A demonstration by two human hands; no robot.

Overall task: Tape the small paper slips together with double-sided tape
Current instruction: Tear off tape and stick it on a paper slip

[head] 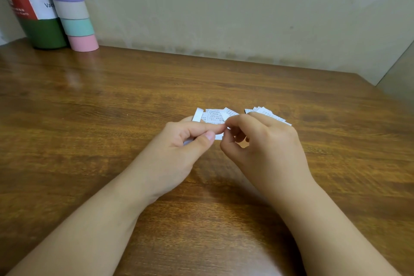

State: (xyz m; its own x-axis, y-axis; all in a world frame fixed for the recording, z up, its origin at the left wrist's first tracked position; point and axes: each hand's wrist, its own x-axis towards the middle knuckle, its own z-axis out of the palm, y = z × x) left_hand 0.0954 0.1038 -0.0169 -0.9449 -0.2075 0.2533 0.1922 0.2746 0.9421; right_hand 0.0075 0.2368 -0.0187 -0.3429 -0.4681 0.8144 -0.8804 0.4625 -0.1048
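Small white printed paper slips (212, 116) lie in a loose bunch on the wooden table (112, 107), just beyond my hands. More slips (261, 110) fan out behind my right hand. My left hand (179, 141) pinches a small white slip (218, 136) between thumb and forefinger, and a plain white strip (198, 114) sticks up behind its fingers. My right hand (262, 141) has its fingers curled and its fingertips meet the left ones at the slip's edge. Whether a piece of tape is on the slip is too small to tell.
A dark green bottle (33, 6) with a red and white label stands at the far left corner. Beside it leans a stack of pastel rolls (71, 6), purple, beige, mint and pink. A beige wall runs along the table's far edge.
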